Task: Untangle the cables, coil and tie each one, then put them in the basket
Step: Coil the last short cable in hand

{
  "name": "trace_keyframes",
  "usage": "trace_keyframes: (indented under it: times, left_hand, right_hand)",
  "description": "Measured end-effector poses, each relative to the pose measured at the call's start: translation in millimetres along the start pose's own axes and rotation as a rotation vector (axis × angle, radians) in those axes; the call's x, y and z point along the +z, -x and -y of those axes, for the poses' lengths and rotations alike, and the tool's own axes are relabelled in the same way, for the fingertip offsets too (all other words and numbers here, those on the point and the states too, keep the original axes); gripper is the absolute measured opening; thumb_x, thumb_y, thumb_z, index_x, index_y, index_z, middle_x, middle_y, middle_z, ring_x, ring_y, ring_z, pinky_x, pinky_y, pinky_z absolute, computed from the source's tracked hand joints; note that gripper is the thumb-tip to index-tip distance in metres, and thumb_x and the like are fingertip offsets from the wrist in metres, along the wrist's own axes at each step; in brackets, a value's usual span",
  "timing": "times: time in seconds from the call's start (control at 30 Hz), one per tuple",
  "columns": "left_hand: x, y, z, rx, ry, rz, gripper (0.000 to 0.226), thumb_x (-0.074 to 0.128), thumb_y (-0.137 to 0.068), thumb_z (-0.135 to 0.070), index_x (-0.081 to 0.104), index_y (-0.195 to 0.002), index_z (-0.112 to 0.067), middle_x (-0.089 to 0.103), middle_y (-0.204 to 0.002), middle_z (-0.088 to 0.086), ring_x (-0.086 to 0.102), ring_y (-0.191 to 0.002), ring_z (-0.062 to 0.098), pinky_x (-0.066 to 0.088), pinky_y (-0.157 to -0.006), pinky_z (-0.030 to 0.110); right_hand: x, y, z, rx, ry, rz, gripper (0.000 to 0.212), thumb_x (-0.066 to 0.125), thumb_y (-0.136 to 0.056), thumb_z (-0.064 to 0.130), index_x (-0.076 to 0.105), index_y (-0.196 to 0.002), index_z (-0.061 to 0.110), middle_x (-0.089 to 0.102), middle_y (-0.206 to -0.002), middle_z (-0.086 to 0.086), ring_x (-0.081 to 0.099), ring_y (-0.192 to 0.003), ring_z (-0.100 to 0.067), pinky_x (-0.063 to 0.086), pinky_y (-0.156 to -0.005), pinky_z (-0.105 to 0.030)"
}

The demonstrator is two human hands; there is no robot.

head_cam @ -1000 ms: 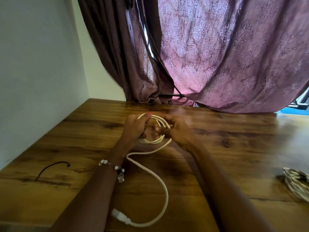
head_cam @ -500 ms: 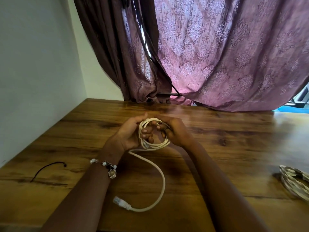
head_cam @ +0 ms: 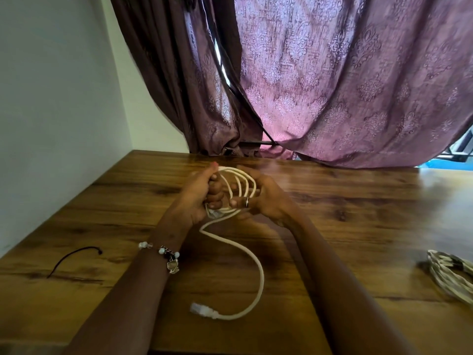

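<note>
Holding a white cable (head_cam: 238, 187) in both hands above the middle of the table (head_cam: 358, 216). Left hand (head_cam: 195, 198) clenched round the near-left side of the coil, thumb up along the top loop. Right hand (head_cam: 258, 198) curled on the right side, fingers hooked through several loops; ring on one finger. Four or five loops fanned out between the hands, arching over the top.

Loose tail dropping from under the hands, running toward the camera in an S-curve on the table, hooking back left and ending in a white plug (head_cam: 202, 310) lying flat near the front edge, between the forearms. Beaded bracelet (head_cam: 163, 253) with a charm on the left wrist.

Thin black cord (head_cam: 76, 254) lying alone at the left of the table, well apart from the hands. Woven basket (head_cam: 453, 275) at the right edge, partly cut off by the frame; contents cannot be told. Purple patterned curtain (head_cam: 332, 85) hanging behind the table's far edge, pale wall on the left.
</note>
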State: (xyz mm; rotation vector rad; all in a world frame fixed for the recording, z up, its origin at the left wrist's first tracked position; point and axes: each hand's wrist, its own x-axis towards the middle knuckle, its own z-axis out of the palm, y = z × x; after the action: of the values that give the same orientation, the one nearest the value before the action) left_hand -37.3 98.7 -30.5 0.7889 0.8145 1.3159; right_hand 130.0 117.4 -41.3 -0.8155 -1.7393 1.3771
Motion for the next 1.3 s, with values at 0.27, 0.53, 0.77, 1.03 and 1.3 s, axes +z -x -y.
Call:
trace_keyframes:
  times: [0.27,0.53,0.77,1.03,1.3]
  left_hand:
    - [-24.8,-6.3,-16.9,0.218,0.146,-0.300,0.039,0.036,-0.099,-0.032,0.030,-0.062,-0.022,0.019,-0.034,-0.008,0.014,-0.024,0.006,0.017,-0.033,0.006]
    - [-23.0,-6.0,-7.6,0.444,-0.188,-0.451,0.045,0.040,-0.100,-0.038,0.037,-0.060,-0.018,0.031,-0.041,-0.006,0.027,-0.032,0.009,0.023,-0.034,0.016]
    - [5.9,5.7,2.2,0.311,-0.386,-0.169,0.044,0.040,-0.101,-0.030,0.052,-0.066,-0.006,0.057,-0.043,0.000,0.050,-0.031,0.010,0.040,-0.036,0.016]
    - [-0.8,5.1,6.9,0.071,-0.274,0.258,0.050,0.036,-0.090,-0.055,0.047,-0.074,-0.009,0.029,-0.038,-0.001,0.018,-0.027,0.006,0.033,-0.042,0.020]
    - [6.0,10.4,4.6,0.069,0.010,0.253,0.039,0.039,-0.095,-0.040,0.036,-0.066,-0.015,0.024,-0.033,-0.008,0.017,-0.024,0.001,0.022,-0.036,0.012]
  right_hand:
    - [25.0,10.4,4.9,0.224,-0.318,0.234,0.034,0.064,-0.088,0.021,0.060,-0.113,0.000,0.064,-0.105,-0.024,0.068,-0.079,-0.030,0.059,-0.066,-0.043]
    - [3.7,19.8,29.9,0.109,0.010,0.539,0.031,0.060,-0.086,-0.007,0.062,-0.117,-0.005,0.072,-0.086,-0.017,0.059,-0.047,-0.014,0.048,-0.042,-0.021]
    - [-2.5,13.6,26.8,-0.190,0.271,0.213,0.021,0.047,-0.092,-0.013,0.065,-0.103,-0.010,0.065,-0.061,0.006,0.047,-0.048,0.000,0.035,-0.046,-0.013]
    - [-11.5,-3.7,10.0,-0.369,0.298,-0.416,0.012,0.062,-0.082,-0.010,0.068,-0.086,-0.001,0.066,-0.071,-0.002,0.060,-0.060,0.000,0.044,-0.057,-0.014]
    - [-10.7,-5.0,0.0,-0.476,0.405,-0.540,0.023,0.065,-0.084,0.039,0.075,-0.083,0.017,0.072,-0.076,0.002,0.062,-0.067,-0.014,0.049,-0.061,-0.031]
